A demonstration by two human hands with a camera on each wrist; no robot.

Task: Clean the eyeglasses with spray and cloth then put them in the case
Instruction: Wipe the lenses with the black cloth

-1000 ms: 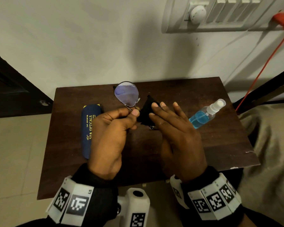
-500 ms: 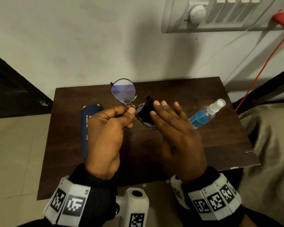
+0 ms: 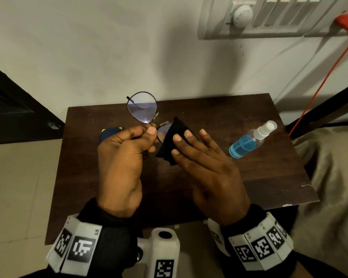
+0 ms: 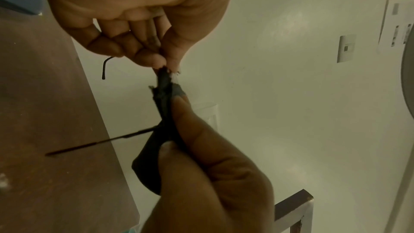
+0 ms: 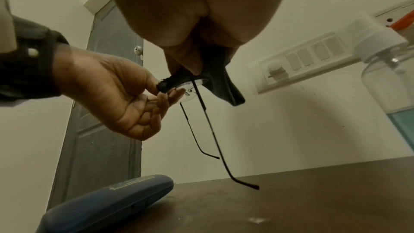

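Your left hand (image 3: 121, 167) pinches the thin metal-framed round-lens eyeglasses (image 3: 142, 109) at the bridge between thumb and forefinger, one lens standing clear beyond your fingertips. Your right hand (image 3: 211, 173) pinches the black pinked-edge microfibre cloth (image 3: 169, 141) over the other lens, thumb beneath, fingers lying nearly straight on top. Under your left hand lies the closed navy hard case (image 5: 107, 199), mostly hidden. Beyond your right hand, on the dark wooden table (image 3: 249, 181), the clear spray bottle of blue liquid (image 3: 247, 141) seems to lie tilted.
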